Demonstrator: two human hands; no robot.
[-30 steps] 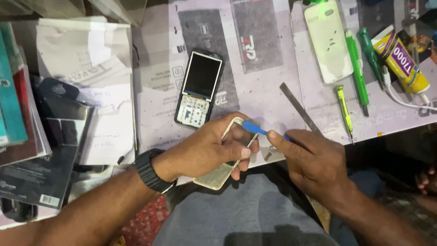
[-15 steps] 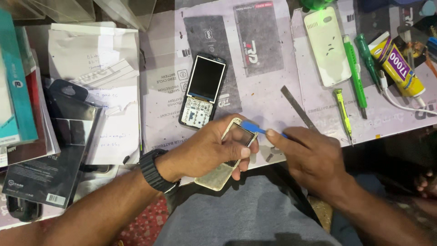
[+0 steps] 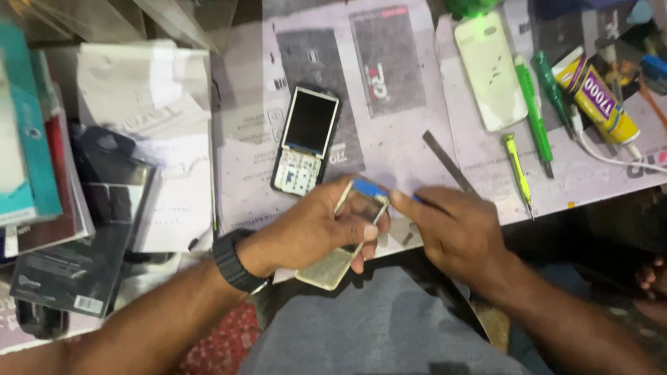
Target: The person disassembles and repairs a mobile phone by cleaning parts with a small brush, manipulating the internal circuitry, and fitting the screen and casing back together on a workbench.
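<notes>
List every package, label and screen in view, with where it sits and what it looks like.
Keypad phone: centre of the mat, dark blank screen above pale keys.
Glue tube: upper right, yellow with a purple label band.
Black flat package: lower left, with a small white barcode sticker.
Teal box: far left edge, tall and thin.
Phone frame: in the left hand, pale, empty screen window.

A pale lilac paper-covered table (image 3: 410, 149) fills the view, its near edge running just below the fingers. Printed sheets with dark rectangular panels (image 3: 386, 59) cover its top, beyond the fingers. To the left of the fingers, crumpled white paper sheets (image 3: 142, 104) lie over the table's surface. A patterned red cloth (image 3: 222, 344) shows below the table edge. Light is even and soft, with a green glow (image 3: 469, 7) at the far edge.
</notes>
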